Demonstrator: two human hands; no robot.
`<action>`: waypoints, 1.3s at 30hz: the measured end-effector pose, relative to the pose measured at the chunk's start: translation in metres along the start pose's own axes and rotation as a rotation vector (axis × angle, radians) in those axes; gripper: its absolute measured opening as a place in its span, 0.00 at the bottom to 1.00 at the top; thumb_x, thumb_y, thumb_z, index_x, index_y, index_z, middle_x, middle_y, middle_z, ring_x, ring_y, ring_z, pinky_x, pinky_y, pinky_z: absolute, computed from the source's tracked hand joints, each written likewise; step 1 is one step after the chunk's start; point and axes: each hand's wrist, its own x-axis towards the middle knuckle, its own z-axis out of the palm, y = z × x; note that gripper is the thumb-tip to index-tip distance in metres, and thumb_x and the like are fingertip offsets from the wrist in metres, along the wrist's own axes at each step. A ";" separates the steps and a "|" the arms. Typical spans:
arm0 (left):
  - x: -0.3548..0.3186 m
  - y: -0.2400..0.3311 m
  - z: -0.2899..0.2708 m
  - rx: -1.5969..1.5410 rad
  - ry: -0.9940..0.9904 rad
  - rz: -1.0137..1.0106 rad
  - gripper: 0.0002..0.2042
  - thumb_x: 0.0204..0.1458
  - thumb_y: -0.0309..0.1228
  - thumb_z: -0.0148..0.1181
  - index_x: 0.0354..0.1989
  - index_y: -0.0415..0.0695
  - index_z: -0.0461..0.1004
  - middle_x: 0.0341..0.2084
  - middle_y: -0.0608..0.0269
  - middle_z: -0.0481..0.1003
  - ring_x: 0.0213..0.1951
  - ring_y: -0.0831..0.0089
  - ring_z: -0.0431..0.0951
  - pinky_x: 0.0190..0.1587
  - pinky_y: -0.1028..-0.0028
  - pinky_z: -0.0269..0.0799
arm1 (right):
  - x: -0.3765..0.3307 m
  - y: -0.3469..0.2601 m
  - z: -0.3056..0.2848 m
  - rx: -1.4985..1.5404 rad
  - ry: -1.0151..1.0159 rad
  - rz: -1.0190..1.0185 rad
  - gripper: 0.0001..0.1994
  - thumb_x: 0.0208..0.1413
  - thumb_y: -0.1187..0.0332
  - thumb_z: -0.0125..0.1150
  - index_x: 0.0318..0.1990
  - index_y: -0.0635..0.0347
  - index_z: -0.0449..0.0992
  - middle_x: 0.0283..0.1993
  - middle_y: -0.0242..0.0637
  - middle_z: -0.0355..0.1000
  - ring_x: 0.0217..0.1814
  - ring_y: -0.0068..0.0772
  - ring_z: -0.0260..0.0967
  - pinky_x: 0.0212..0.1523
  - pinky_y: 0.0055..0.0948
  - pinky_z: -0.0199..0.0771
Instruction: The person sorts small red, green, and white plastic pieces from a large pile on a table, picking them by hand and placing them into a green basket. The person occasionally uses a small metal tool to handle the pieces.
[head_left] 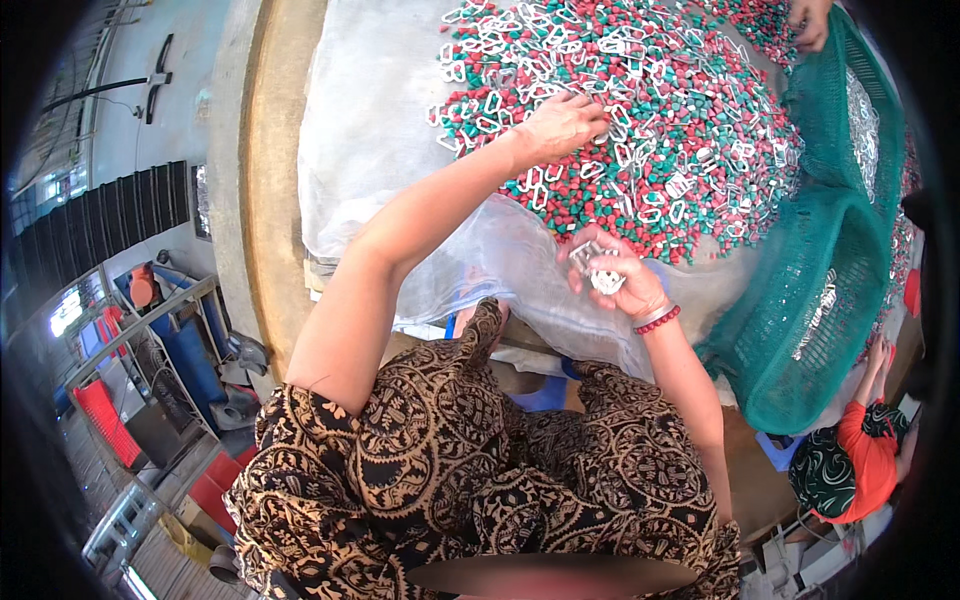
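white links [607,282], red pieces [660,172] (others green)

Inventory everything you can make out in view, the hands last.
White links: countless, white, across the pile
Small pieces: countless, red and green, same pile
Sheet: one, whitish, beneath the pile
Mesh baskets: two, green, right of the pile
Other person: one, orange and black clothing, lower right
Another worker's hand: one, bare, top right
Bracelet: one, red, right wrist
Left hand: one, bare, at the pile
Right hand: one, bare, holding white pieces
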 end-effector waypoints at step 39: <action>0.014 -0.005 -0.041 -0.549 -0.130 -0.274 0.10 0.54 0.32 0.55 0.40 0.39 0.73 0.29 0.52 0.78 0.34 0.59 0.79 0.39 0.67 0.73 | -0.060 -0.081 -0.067 -0.150 0.518 -0.469 0.09 0.48 0.74 0.62 0.38 0.55 0.70 0.43 0.40 0.69 0.30 0.23 0.66 0.15 0.14 0.61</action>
